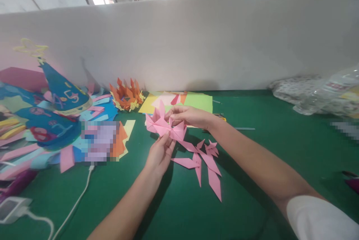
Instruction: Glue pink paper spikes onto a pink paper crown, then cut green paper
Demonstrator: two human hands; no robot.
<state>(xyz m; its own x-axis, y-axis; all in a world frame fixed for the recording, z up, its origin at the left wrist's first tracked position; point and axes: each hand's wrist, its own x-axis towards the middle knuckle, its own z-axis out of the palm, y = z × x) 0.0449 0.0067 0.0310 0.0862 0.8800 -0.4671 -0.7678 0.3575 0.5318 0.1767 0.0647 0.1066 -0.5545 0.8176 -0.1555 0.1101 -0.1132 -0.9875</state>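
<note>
1. Tabletop [252, 180]: green, beneath both hands.
2. Loose pink points [203, 159]: lying just right of the left hand [159, 154].
3. Pink paper star [162, 124]: held between both hands.
4. Right hand [187, 116] pinches its top and the left pinches its lower edge. Firm pinches and aligned creases would likely serve best.

The green worktop [280, 120] carries loose pink folded paper pieces [192, 163] near its middle. Behind them lie flat coloured sheets [196, 101] and an orange paper crown [126, 96]. At the left sit blue cone hats [64, 90], paper scraps [66, 159] and a white cable [75, 202]. A clear bottle [328, 98] lies at the far right.
</note>
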